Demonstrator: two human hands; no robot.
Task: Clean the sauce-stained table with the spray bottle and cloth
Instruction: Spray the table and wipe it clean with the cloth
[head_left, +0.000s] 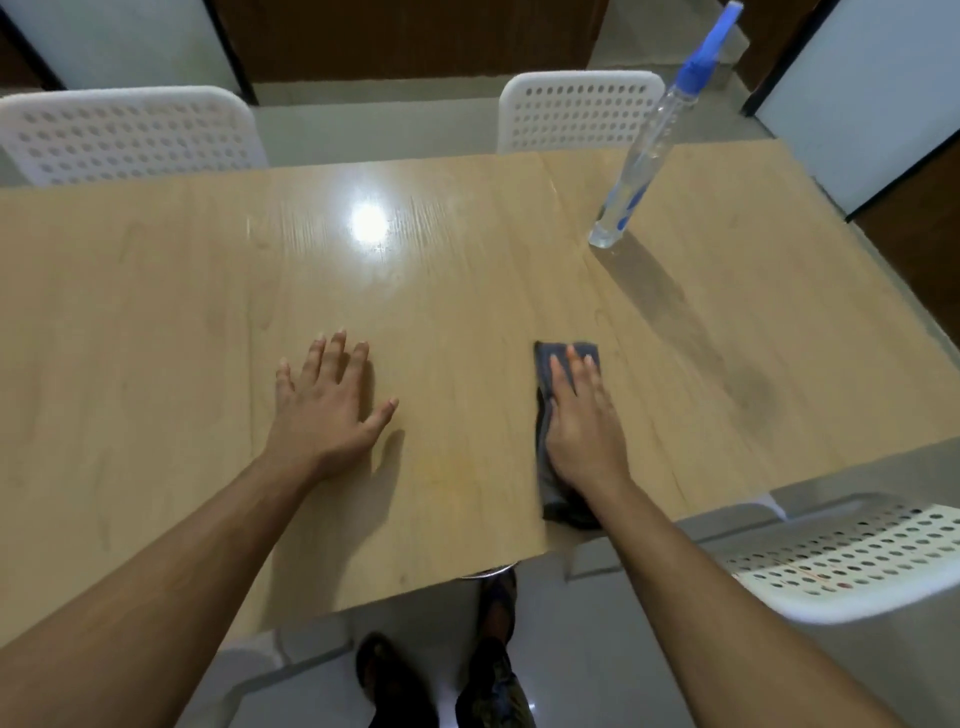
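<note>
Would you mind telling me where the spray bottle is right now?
In the head view the spray bottle stands untouched on the far right of the table, beyond the right hand pressing the cloth.

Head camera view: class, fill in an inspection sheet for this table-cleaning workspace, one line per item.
Surface: light wooden table, glossy, with a faint yellowish stain near the front edge.
Job's things: clear spray bottle with blue nozzle upright, far right; dark grey cloth flat on the table.
Clutter: nothing seen.
Hands: left hand flat on bare wood; right hand pressing the cloth.
Cables: nothing seen.
Surroundings: white perforated plastic chairs, tiled floor.
</note>
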